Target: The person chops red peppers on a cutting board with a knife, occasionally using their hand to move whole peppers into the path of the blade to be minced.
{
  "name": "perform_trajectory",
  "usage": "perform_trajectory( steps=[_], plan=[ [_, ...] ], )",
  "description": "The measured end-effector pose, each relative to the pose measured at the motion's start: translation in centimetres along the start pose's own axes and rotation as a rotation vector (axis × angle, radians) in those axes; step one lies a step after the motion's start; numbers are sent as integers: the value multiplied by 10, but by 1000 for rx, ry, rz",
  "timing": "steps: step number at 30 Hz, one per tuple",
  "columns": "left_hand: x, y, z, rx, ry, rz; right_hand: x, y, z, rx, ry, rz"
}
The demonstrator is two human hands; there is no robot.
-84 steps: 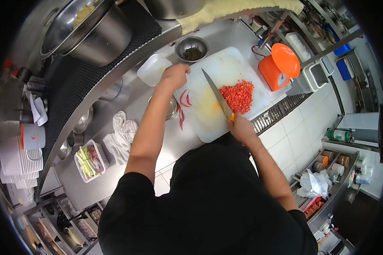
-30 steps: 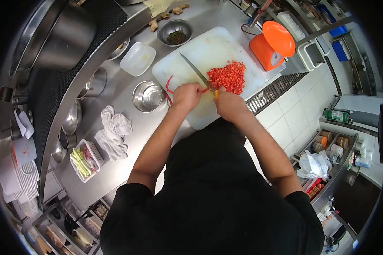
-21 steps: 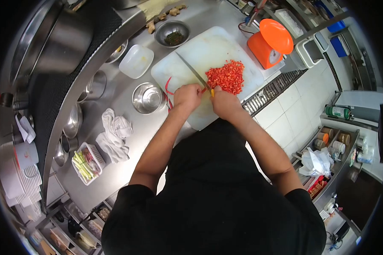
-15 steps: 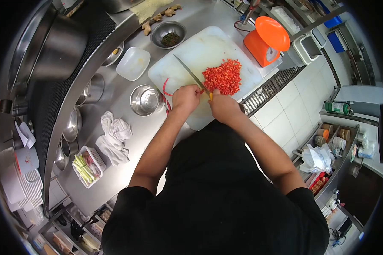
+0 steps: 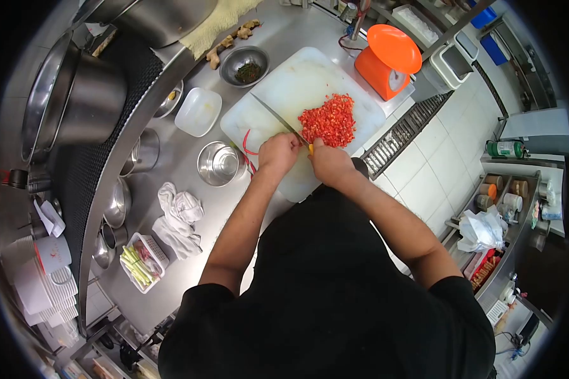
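My right hand (image 5: 330, 162) is closed round the yellow handle of a kitchen knife (image 5: 277, 117), whose long blade slants up and left over the white cutting board (image 5: 291, 72). Close beside the blade, my left hand (image 5: 279, 153) has its fingers curled in on a red chilli, mostly hidden by the fingers. Chopped red chillies (image 5: 329, 121) form a heap on the board, just beyond the knife on the right. To the left of my left hand lie some whole red chillies (image 5: 247, 143) at the board's edge.
Left of the board stand a steel pot (image 5: 218, 163), a white container (image 5: 198, 112) and a metal bowl (image 5: 244, 66) with dark green contents. An orange scale (image 5: 385, 69) is at the right. Nearer are a crumpled cloth (image 5: 178, 218) and a white basket (image 5: 146, 265) of green stalks.
The whole view has shifted slightly, with the counter items lower at left. Both hands stay by the knife in nearly the same place on the board.
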State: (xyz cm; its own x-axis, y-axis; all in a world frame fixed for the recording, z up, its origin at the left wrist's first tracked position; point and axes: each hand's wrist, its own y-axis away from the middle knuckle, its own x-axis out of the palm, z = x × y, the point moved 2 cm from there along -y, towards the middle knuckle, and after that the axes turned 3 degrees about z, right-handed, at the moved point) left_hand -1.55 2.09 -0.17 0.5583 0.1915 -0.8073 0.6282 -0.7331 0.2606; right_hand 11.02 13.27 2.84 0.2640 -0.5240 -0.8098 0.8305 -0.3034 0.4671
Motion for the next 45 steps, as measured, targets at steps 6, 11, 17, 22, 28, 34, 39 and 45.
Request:
perform_trajectory(
  steps=[6, 11, 17, 22, 28, 34, 39, 45],
  plan=[
    [-2, 1, 5, 25, 44, 17, -12, 6, 2, -13, 47, 36],
    [3, 4, 4, 27, 67, 16, 5, 0, 1, 23, -7, 9],
    [1, 5, -1, 48, 56, -25, -10, -2, 2, -10, 38, 34],
    [6, 9, 1, 87, 50, -68, 8, 0, 2, 16, 13, -11],
    [10, 11, 6, 114, 82, -97, -2, -5, 4, -11, 7, 8],
    [7, 20, 8, 97, 77, -98, -6, 10, 5, 12, 62, 24],
    [17, 16, 13, 139, 102, -170, 10, -3, -1, 8, 35, 3],
    [16, 21, 11, 127, 60, -151, -18, 14, 13, 3, 73, 58]
  ],
)
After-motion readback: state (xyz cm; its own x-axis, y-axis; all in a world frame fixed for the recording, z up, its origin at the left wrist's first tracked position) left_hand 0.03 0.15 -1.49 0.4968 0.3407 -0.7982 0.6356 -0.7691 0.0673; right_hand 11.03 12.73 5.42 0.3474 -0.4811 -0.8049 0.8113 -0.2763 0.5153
